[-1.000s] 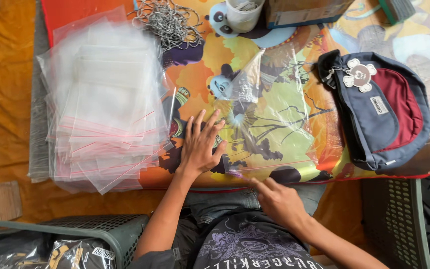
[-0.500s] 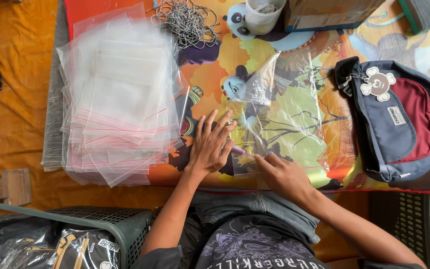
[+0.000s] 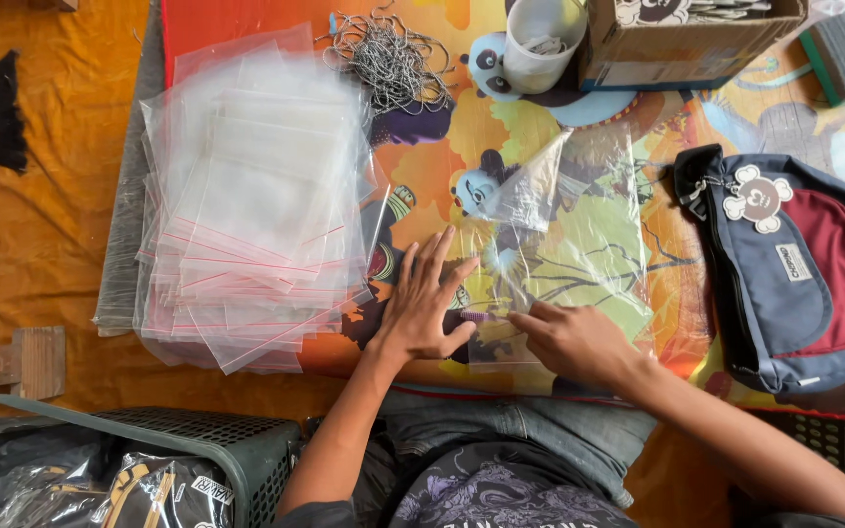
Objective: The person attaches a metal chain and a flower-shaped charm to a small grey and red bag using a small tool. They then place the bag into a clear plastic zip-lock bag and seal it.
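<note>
A clear plastic zip bag (image 3: pixel 579 235) lies flat on the colourful cartoon-print table cover (image 3: pixel 442 176). My left hand (image 3: pixel 424 298) rests flat, fingers spread, on the bag's near left corner. My right hand (image 3: pixel 571 340) presses the bag's near edge with index finger and thumb, next to a small purple strip (image 3: pixel 474 316) between the two hands. A thick stack of clear zip bags with red seal lines (image 3: pixel 256 215) lies to the left of my left hand.
A grey and maroon waist bag (image 3: pixel 794 264) lies at the right. At the far edge sit a pile of metal chains (image 3: pixel 388 59), a white cup (image 3: pixel 540 39) and a cardboard box (image 3: pixel 687 39). A dark plastic crate (image 3: pixel 198 440) with packed items stands near left.
The view has shifted, so things sit further right in the frame. My right hand has moved up from the table edge to the bag's near edge, close to my left hand.
</note>
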